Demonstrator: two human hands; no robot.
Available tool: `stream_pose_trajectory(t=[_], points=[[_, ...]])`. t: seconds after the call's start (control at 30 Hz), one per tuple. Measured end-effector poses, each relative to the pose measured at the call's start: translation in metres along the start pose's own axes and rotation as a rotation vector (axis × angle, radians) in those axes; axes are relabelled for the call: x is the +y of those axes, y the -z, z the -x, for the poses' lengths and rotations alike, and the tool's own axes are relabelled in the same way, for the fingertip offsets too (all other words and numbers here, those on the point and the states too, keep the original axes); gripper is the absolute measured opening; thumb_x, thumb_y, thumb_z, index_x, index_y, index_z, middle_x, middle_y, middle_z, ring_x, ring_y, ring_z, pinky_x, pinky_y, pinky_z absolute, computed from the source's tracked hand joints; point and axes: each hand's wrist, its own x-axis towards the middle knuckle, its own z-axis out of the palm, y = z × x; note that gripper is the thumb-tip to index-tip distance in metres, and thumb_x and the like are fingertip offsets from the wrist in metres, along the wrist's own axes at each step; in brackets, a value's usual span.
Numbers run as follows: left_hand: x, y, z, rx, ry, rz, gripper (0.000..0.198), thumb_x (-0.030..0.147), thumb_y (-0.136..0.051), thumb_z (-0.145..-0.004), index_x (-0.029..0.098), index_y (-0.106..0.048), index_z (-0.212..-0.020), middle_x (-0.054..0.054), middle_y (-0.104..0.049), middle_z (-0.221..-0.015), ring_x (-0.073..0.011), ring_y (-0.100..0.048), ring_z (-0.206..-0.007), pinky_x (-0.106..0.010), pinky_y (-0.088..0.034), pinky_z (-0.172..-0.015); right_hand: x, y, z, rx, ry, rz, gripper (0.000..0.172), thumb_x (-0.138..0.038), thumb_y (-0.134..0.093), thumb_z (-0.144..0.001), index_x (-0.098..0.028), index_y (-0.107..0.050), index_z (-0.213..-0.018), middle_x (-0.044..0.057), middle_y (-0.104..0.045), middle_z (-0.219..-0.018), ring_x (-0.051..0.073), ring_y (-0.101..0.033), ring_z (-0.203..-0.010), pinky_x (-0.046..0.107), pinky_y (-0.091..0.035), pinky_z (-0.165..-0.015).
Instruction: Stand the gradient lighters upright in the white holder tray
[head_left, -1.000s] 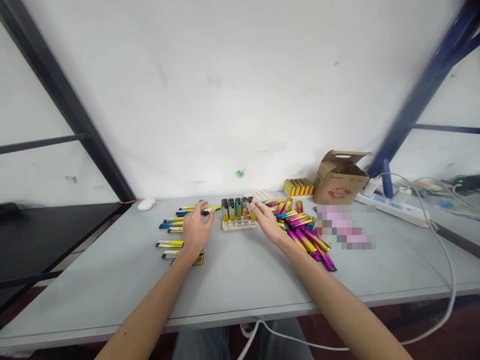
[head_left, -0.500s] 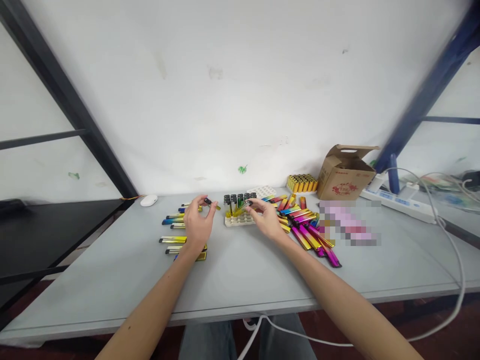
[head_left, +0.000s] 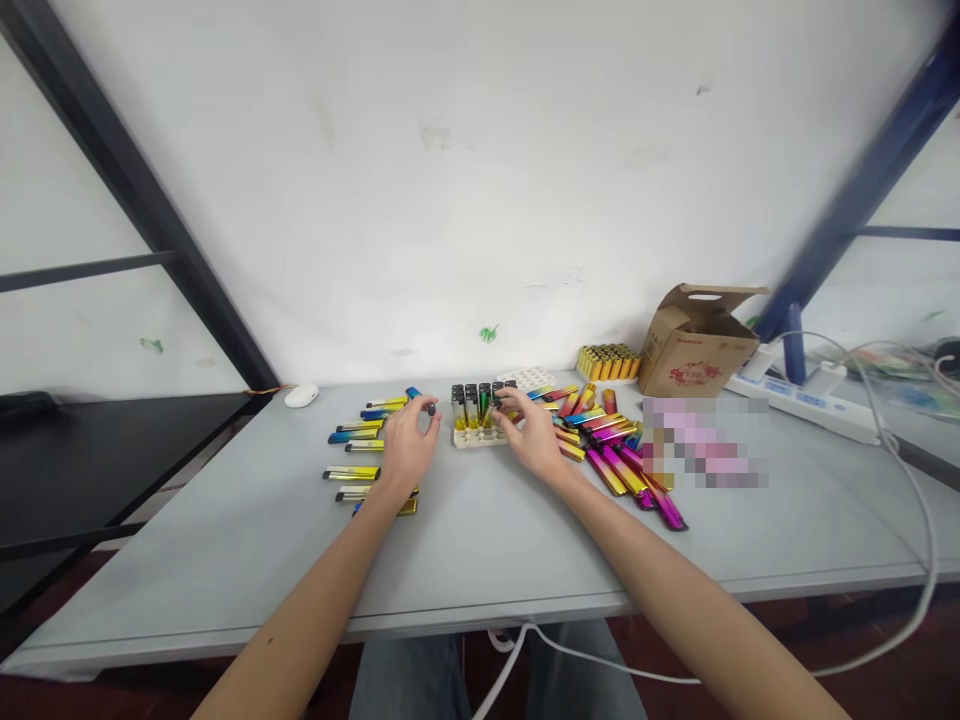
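Gold, blue and magenta lighters lie about the grey table. My left hand (head_left: 403, 447) is closed on a lighter (head_left: 431, 408), whose dark end shows between thumb and finger. Just right of it stands a white holed tray (head_left: 466, 438), with rows of black-topped lighters (head_left: 461, 408) upright in its back part. My right hand (head_left: 534, 437) pinches another lighter (head_left: 494, 403) at the tray's right side; it looks about upright, and whether it sits in a hole I cannot tell.
Loose lighters (head_left: 352, 473) lie left of my left hand, and a heap of lighters (head_left: 619, 470) lies right of my right hand. Behind are a second white tray (head_left: 529, 378), a full block of yellow lighters (head_left: 609, 362), an open cardboard box (head_left: 694, 362) and a power strip (head_left: 810, 405).
The lighter in my right hand has gone from slanting over the tray to about upright. My left hand has turned its lighter so that mainly the dark end shows.
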Motion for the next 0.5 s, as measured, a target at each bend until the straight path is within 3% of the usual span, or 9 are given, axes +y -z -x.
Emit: stream_pose_trajectory(t=[0.1, 0.17, 0.3, 0.37, 0.5], points=[[-0.005, -0.003, 0.001, -0.061, 0.026, -0.016, 0.015, 0.023, -0.056, -0.085, 0.023, -0.063, -0.097, -0.004, -0.072, -0.101, -0.0231, -0.068, -0.096, -0.035, -0.05, -0.086, 0.0, 0.0, 0.001, -0.004, 0.057, 0.137, 0.026, -0.029, -0.053, -0.091, -0.026, -0.067, -0.113, 0.004, -0.072, -0.096, 0.021, -0.064, -0.082, 0.036, -0.05, -0.079], [-0.006, -0.005, 0.002, -0.069, 0.03, -0.02, 0.013, 0.02, -0.056, -0.083, 0.022, -0.062, -0.094, -0.004, -0.072, -0.101, -0.0228, -0.068, -0.095, -0.035, -0.05, -0.086, -0.001, 0.001, 0.0, 0.014, 0.133, 0.273, 0.028, -0.027, -0.051, -0.093, -0.027, -0.069, -0.114, 0.006, -0.071, -0.105, 0.023, -0.063, -0.095, 0.039, -0.049, -0.087], [-0.007, -0.005, 0.002, -0.061, 0.039, -0.064, 0.017, 0.015, -0.051, -0.081, 0.022, -0.061, -0.092, -0.005, -0.072, -0.1, -0.0234, -0.067, -0.094, -0.036, -0.05, -0.087, -0.007, 0.002, -0.002, 0.063, 0.274, 0.596, 0.034, -0.021, -0.051, -0.092, -0.028, -0.069, -0.119, 0.01, -0.056, -0.135, 0.031, -0.038, -0.134, 0.05, -0.036, -0.106], [-0.007, -0.004, 0.002, -0.067, 0.046, -0.101, 0.021, 0.012, -0.049, -0.08, 0.021, -0.062, -0.094, -0.006, -0.071, -0.101, -0.0243, -0.066, -0.095, -0.036, -0.05, -0.086, -0.009, 0.002, -0.003, 0.025, 0.313, 0.688, 0.039, -0.02, -0.052, -0.09, -0.029, -0.064, -0.126, 0.01, -0.047, -0.143, 0.033, -0.028, -0.141, 0.052, -0.033, -0.108], [-0.009, -0.004, 0.002, -0.098, 0.046, -0.15, 0.031, 0.009, -0.048, -0.078, 0.019, -0.062, -0.103, -0.009, -0.07, -0.108, -0.0261, -0.065, -0.101, -0.038, -0.049, -0.09, -0.009, 0.003, -0.003, -0.026, 0.334, 0.74, 0.043, -0.02, -0.052, -0.089, -0.026, -0.061, -0.131, 0.012, -0.044, -0.146, 0.034, -0.024, -0.143, 0.052, -0.032, -0.11]])
